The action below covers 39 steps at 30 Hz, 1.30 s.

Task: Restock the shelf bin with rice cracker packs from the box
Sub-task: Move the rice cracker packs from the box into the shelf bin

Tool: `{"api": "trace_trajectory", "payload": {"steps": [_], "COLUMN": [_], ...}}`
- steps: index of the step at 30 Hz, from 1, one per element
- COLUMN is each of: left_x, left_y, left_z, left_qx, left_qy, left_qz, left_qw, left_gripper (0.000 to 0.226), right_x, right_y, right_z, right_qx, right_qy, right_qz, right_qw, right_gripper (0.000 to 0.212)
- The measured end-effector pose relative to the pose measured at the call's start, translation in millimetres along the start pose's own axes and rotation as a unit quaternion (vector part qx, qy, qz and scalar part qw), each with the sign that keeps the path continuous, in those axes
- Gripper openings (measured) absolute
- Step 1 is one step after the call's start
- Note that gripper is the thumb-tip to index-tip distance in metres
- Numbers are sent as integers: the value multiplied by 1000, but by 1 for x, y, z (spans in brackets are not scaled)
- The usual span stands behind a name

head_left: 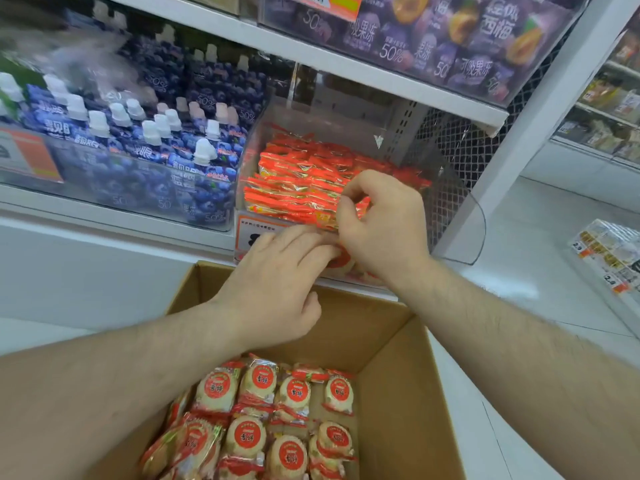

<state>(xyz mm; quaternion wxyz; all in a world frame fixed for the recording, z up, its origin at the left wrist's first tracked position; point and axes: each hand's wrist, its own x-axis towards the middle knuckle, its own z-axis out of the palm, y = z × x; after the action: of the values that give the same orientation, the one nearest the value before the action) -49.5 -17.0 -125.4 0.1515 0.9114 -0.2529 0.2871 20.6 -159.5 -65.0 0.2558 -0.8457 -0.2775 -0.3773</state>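
A clear plastic shelf bin [460, 216] holds several red-edged rice cracker packs [298, 178] stacked on edge. My right hand [384, 226] is at the bin's front and pinches a pack [327, 221] between curled fingers and thumb. My left hand [277, 285] reaches in just below it, its straight fingers touching a round cracker pack [341, 263] at the bin's front lip. Below, an open cardboard box [398, 393] holds several more packs [256, 427] with red round labels.
A neighbouring bin on the left holds blue jelly pouches [138, 140] with white caps. Purple jelly packs [450, 36] fill the shelf above. A white upright post [540, 119] and mesh panel bound the bin's right. More packaged goods [609, 254] sit at far right.
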Motion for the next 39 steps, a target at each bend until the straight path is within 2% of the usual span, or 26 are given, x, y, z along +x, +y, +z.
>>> {"api": "trace_trajectory", "payload": {"steps": [2, 4, 6, 9, 11, 12, 14, 16, 19, 22, 23, 24, 27, 29, 31, 32, 33, 35, 37, 39], "left_x": [-9, -20, -32, -50, -61, -65, -72, -73, -71, -72, -74, -77, -85, -88, -92, -94, -96, -99, -101, -103], "left_y": [-5, -7, -10, -14, -14, -14, -12, -8, -2, -4, -7, -9, -14, -15, -16, -16, -15, -13, -10, -8], "left_z": [1, 2, 5, 17, 25, 29, 38, 45, 57, 65, 67, 68, 72, 73, 70, 68, 66, 61, 57, 55], "left_qx": [10, 3, -4, 0, -4, -7, -20, -38, -68, -102, -106, -106, -104, -128, -140, -138, -138, -150, -173, -217], "left_qy": [-26, -117, -233, -358, -402, -421, -449, -472, -491, -505, -510, -516, -535, -543, -552, -559, -563, -552, -523, -462], "left_qz": [8, -28, -92, -132, -129, -128, -125, -120, -139, -176, -184, -192, -218, -257, -288, -297, -307, -343, -387, -440], "left_qw": [1000, 993, 968, 924, 906, 898, 884, 873, 857, 839, 833, 828, 810, 789, 769, 762, 755, 745, 739, 739], "left_gripper": [48, 44, 44, 47, 51, 52, 51, 50, 49, 48, 48, 48, 50, 50, 53, 56, 61, 74, 80, 70], "right_x": [-24, -52, -82, -131, -163, -179, -216, -250, -288, -316, -329, -340, -348, -323, -298, -285, -273, -247, -231, -220], "right_y": [-9, -13, -11, 8, 28, 40, 62, 77, 92, 103, 106, 107, 106, 94, 77, 65, 52, 21, -4, -21], "right_z": [7, 15, 28, 56, 78, 89, 109, 122, 132, 138, 139, 140, 133, 125, 123, 122, 121, 113, 107, 102], "right_qx": [39, 95, 148, 166, 120, 80, -16, -96, -149, -127, -103, -82, -104, -138, -95, -27, 58, 222, 344, 424], "right_qy": [21, 10, -25, -110, -222, -307, -474, -549, -561, -605, -615, -617, -607, -614, -601, -575, -536, -489, -483, -487], "right_qz": [-67, -116, -136, -58, 27, 64, 145, 244, 396, 517, 540, 551, 550, 520, 517, 554, 603, 660, 651, 623], "right_qw": [997, 989, 979, 978, 967, 946, 868, 793, 712, 592, 565, 557, 564, 577, 602, 601, 588, 525, 474, 441], "right_gripper": [9, 8, 8, 7, 9, 8, 7, 15, 44, 93, 104, 106, 82, 70, 64, 59, 55, 48, 51, 45]}}
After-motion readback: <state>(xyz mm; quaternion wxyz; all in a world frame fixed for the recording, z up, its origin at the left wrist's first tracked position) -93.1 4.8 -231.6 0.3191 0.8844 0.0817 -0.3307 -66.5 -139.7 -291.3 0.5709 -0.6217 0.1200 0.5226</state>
